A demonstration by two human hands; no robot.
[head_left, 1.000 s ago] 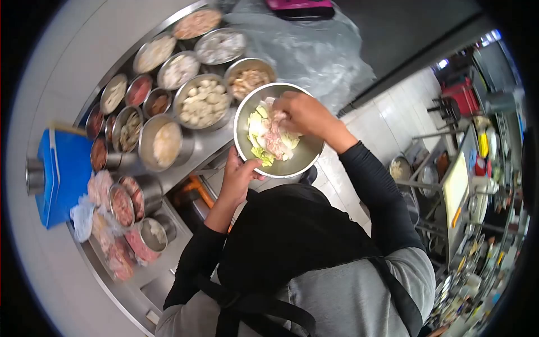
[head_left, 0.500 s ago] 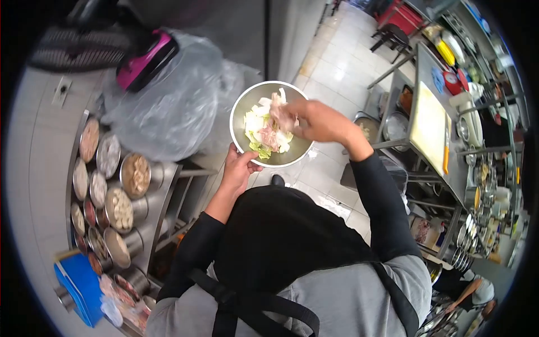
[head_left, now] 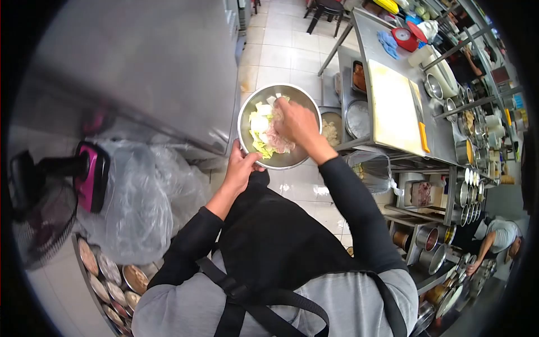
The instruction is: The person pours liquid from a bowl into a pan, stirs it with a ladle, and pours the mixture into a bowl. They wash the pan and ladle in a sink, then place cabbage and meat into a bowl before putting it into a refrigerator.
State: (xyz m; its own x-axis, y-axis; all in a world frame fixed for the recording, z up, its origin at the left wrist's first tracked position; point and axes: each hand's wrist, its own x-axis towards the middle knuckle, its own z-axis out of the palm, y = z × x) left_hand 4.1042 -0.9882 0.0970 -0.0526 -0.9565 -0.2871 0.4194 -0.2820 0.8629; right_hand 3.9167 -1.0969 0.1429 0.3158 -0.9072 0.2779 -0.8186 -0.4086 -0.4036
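A round metal bowl (head_left: 247,150) is held out in front of me. Chopped cabbage (head_left: 259,124) fills its left side, and pale pink sliced meat (head_left: 277,140) lies toward the middle and right. My left hand (head_left: 241,169) grips the near left rim, thumb over the edge and fingers underneath. Inside the bowl, my right hand (head_left: 297,123) reaches down with curled fingers against the food. Its fingertips are hidden, so what they pinch is not clear.
At right stands a steel table with a cutting board (head_left: 393,106), an orange-handled knife (head_left: 421,123) and a red scale (head_left: 405,37). A fan (head_left: 45,213), plastic bags (head_left: 135,202) and food containers (head_left: 90,255) are at left. Another person (head_left: 497,238) works at lower right.
My view has turned right, with the bowl carried along past the steel cabinet. My right hand has gone from blurred above the food to lower inside the bowl. The left hand keeps its grip.
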